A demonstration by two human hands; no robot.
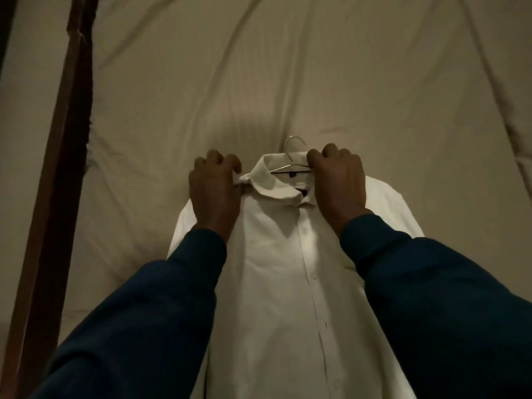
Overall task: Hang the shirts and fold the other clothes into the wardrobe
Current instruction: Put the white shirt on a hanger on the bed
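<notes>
Risk: collar [276, 180] slipping off hanger [290, 164] if lifted before both shoulders seat; uneven pull likely to tilt wire, dump 1 side.

White shirt [276, 269] flat on beige bedsheet [316, 67], front up, buttoned, hanger inside neck, hook past collar.

Left hand [214, 185] pinching left collar edge, fingers curled.

Right hand [338, 180] curled over right collar and hanger arm, gripping.

Both forearms reaching forward, roughly parallel, dark blue sleeves [446, 298].

Wooden post [57, 139] at left.

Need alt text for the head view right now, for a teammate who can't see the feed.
Both hands work at the collar of a white shirt laid face-up on a beige bedsheet: the left hand pinches the collar's left side, and the right hand grips the collar and a wire hanger set inside it. A dark wooden bed frame runs along the left.
</notes>
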